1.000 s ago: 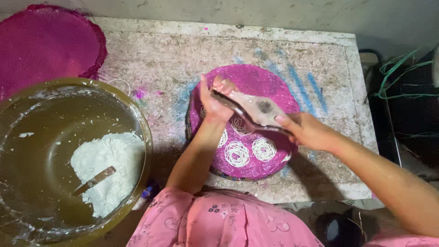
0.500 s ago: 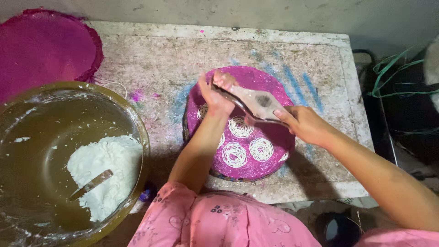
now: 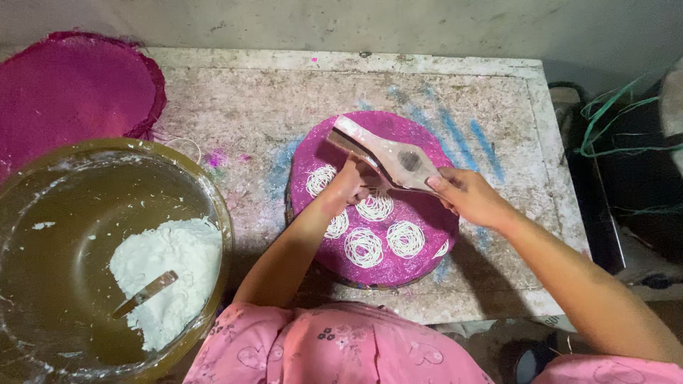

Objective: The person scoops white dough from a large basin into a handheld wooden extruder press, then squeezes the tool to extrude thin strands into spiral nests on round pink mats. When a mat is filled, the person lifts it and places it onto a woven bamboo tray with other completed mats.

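Note:
A round magenta mat [image 3: 398,135] lies on the worn stone table [image 3: 256,107]. Several white coils of pressed dough noodles [image 3: 364,246] sit on its near half. Above it I hold a wooden noodle press [image 3: 388,155] with both hands. My right hand [image 3: 468,196] grips its right handle. My left hand [image 3: 350,183] holds the press from below, close over the coils. The press tilts, its left end pointing to the far side of the mat.
A large brass-coloured bowl [image 3: 206,185] at the near left holds a lump of white dough [image 3: 171,274] with a metal spoon [image 3: 146,293] stuck in it. A stack of magenta mats [image 3: 71,89] lies at the far left. Green cords [image 3: 612,114] hang at the right.
My left hand has slid from the press's far-left end to underneath it. More white coils lie on the mat than before. The view has shifted slightly.

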`<state>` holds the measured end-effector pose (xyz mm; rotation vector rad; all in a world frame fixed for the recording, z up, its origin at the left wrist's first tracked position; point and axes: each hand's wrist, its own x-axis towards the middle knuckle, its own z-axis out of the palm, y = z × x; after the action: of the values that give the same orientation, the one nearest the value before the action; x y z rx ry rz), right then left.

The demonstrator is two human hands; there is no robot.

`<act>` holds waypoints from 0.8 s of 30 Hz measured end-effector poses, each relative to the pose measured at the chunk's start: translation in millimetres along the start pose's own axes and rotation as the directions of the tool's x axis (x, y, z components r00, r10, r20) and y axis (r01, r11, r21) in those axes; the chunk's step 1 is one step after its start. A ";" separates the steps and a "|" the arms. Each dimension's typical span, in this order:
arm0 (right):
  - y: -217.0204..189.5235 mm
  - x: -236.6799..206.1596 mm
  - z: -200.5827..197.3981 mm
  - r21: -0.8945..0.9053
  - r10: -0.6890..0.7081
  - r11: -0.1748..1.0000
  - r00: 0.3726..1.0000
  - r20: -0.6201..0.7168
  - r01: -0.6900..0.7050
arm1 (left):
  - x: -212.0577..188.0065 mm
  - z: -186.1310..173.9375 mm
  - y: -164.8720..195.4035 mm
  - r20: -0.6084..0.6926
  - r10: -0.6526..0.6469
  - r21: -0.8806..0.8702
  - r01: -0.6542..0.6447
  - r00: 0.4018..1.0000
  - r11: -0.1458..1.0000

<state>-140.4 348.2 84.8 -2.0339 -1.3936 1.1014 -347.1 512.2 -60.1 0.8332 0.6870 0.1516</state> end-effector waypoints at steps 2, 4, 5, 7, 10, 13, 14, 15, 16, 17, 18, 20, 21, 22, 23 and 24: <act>3.3 3.2 4.0 -0.023 0.023 0.999 0.998 -0.067 -0.024 | 0.1 -5.0 -8.8 -0.042 0.038 0.018 -0.037 0.998 0.999; 8.0 5.7 4.6 -0.009 0.019 1.000 0.994 -0.110 -0.021 | -12.3 -8.8 -16.7 -0.084 0.172 0.243 -0.148 0.981 0.959; 10.9 6.8 3.4 0.017 0.006 1.000 0.993 -0.120 -0.004 | -21.8 -9.8 -19.7 -0.093 0.240 0.352 -0.194 0.966 0.916; 17.0 8.8 -0.1 0.045 -0.020 0.999 0.992 -0.126 0.025 | -45.4 -10.0 -25.1 -0.130 0.480 0.744 -0.235 0.868 0.626; 23.8 12.8 -2.3 0.056 -0.039 0.997 0.994 -0.101 0.045 | -66.2 -10.8 -14.6 -0.197 0.519 0.894 -0.065 0.832 0.443; 20.9 20.5 0.8 0.048 -0.028 0.998 1.000 0.000 0.028 | -52.5 -13.7 21.1 -0.033 0.692 0.202 -0.673 0.722 0.712; 16.8 24.5 2.2 0.041 -0.025 0.999 0.998 0.063 0.022 | -46.6 -14.9 31.9 -0.063 0.669 -0.221 -0.664 0.740 0.714; 11.1 29.1 3.2 0.033 -0.023 0.999 0.992 0.124 0.019 | -38.9 -14.7 41.9 -0.077 0.642 -0.604 -0.548 0.763 0.578; 4.4 33.2 3.3 0.041 0.002 0.999 0.984 0.177 -0.009 | -29.8 -13.2 51.5 -0.132 0.618 -0.666 -0.531 0.775 0.524; -3.1 36.9 3.3 0.046 0.026 0.998 0.973 0.229 -0.038 | -20.7 -11.5 60.0 -0.184 0.589 -0.723 -0.514 0.787 0.462; -11.5 41.2 1.7 0.046 0.049 0.997 0.959 0.280 -0.065 | -13.7 -12.3 67.9 -0.231 0.556 -0.774 -0.497 0.798 0.392; -28.5 48.9 1.3 -0.071 0.071 0.996 0.988 0.136 -0.062 | -4.3 -17.6 79.5 -0.171 0.661 -0.839 -0.460 0.731 0.291; -36.2 51.6 2.9 -0.127 0.076 0.990 0.995 0.061 -0.068 | -1.1 -21.2 82.6 -0.145 0.709 -0.868 -0.432 0.691 0.243; -43.3 54.3 7.4 -0.183 0.045 0.982 0.999 0.029 -0.039 | 1.8 -26.0 85.5 -0.192 0.689 -0.848 -0.472 0.698 0.242; -49.6 56.9 12.6 -0.237 0.013 0.971 1.000 0.000 -0.012 | 4.3 -31.3 87.2 -0.238 0.669 -0.824 -0.511 0.704 0.244; -54.4 57.4 16.9 -0.290 -0.017 0.957 1.000 -0.026 0.009 | 6.0 -36.4 86.3 -0.286 0.644 -0.799 -0.547 0.710 0.248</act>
<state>-174.6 420.9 93.3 -2.2263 -1.6321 0.9004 -353.2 595.8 -17.7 0.0557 0.0634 1.0890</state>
